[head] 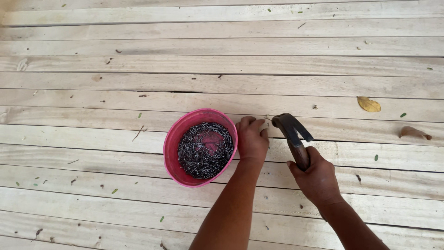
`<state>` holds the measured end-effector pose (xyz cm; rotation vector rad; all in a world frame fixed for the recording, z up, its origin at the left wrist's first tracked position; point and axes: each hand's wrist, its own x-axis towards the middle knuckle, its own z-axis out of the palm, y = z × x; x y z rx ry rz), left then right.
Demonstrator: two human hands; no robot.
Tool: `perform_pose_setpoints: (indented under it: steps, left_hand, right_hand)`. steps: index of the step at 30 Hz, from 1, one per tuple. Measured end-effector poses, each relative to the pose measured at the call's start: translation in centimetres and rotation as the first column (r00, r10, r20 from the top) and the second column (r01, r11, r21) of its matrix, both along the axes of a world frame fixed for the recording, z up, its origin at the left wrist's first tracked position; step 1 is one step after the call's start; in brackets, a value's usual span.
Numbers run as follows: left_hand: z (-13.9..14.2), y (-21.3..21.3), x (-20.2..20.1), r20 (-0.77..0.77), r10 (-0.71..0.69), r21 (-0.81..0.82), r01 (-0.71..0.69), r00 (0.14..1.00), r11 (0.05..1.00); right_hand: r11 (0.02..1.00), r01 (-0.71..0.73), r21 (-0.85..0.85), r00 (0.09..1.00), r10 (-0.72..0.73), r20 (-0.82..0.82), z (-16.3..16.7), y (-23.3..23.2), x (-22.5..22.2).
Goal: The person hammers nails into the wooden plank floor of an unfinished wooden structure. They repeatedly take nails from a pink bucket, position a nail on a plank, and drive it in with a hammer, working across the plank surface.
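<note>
My right hand (317, 178) grips the wooden handle of a claw hammer (290, 130), whose dark metal head hangs just above the planks. My left hand (252, 139) rests on the pale wooden boards (138, 97) just left of the hammer head, fingers pinched around a small nail (267, 119) held upright on the plank. Right beside my left hand stands a pink bowl (173, 143) holding several thin dark nails (203, 150).
The floor is made of long, light, unfinished planks running left to right. A yellow dry leaf (368, 104) and a brown one (415, 133) lie to the right. Small green leaf bits and twigs are scattered about.
</note>
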<state>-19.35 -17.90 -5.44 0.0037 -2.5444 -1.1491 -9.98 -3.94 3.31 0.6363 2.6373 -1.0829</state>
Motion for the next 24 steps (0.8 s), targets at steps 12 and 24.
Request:
perform_pose_setpoints:
  steps: [12,24]
  left_hand:
    - [-1.8,0.2,-1.9,0.001,0.048,0.055,-0.048,0.999,0.997]
    - [-0.5,0.1,-1.6,-0.025,-0.060,-0.157,0.055,0.998,0.986]
  right_hand:
    - [0.999,0.023,0.034,0.999,-0.022,-0.031,-4.6,0.6,0.4]
    - [0.998,0.025,0.055,0.999,-0.027,0.031,-4.3,0.1,0.7]
